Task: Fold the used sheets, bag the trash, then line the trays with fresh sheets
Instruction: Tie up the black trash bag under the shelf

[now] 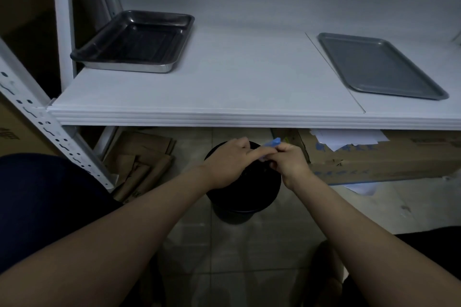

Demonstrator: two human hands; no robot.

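A deep steel tray (pixel 136 42) stands at the left of the white shelf (pixel 224 87), and a flat grey tray (pixel 379 65) lies at the right; both are bare inside. Below the shelf edge, a black bin (pixel 243 197) stands on the tiled floor. Over its mouth, my left hand (pixel 227 162) and my right hand (pixel 290 161) meet, both pinching a small folded blue piece (pixel 273 143) that sticks up between the fingertips. What lies inside the bin is hidden by my hands and the dark.
Flattened brown cardboard (pixel 142 164) lies on the floor left of the bin. A long cardboard box (pixel 379 157) with white papers (pixel 349 138) on it sits under the shelf at the right. The perforated metal upright (pixel 40 119) of the rack slants at the left.
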